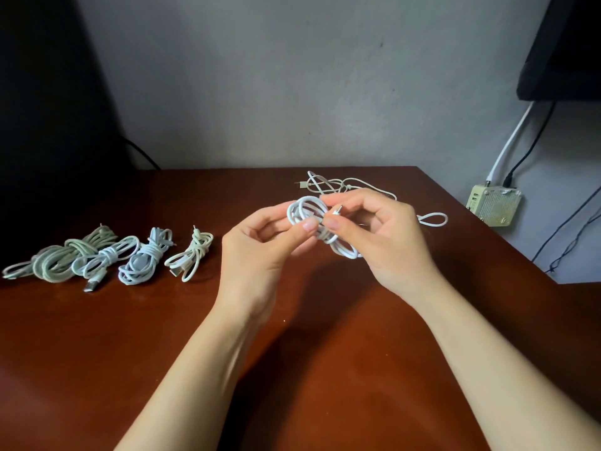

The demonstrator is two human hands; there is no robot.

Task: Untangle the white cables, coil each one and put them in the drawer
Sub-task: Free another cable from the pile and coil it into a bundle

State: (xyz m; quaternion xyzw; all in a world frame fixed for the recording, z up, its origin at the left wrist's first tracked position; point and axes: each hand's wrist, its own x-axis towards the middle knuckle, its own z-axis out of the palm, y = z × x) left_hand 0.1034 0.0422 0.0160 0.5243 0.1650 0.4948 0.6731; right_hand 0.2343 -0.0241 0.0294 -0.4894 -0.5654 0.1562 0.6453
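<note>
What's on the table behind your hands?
A loose white cable lies on the table behind the right hand and left hand; its middle is covered, one loop showing right.

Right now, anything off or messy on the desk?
One loose white cable tangle sprawls at the far edge of the desk, uncoiled, unlike the four tied bundles in a row at left. Both hands, left hand and right hand, hold a half-wrapped coil. No drawer visible.
</note>
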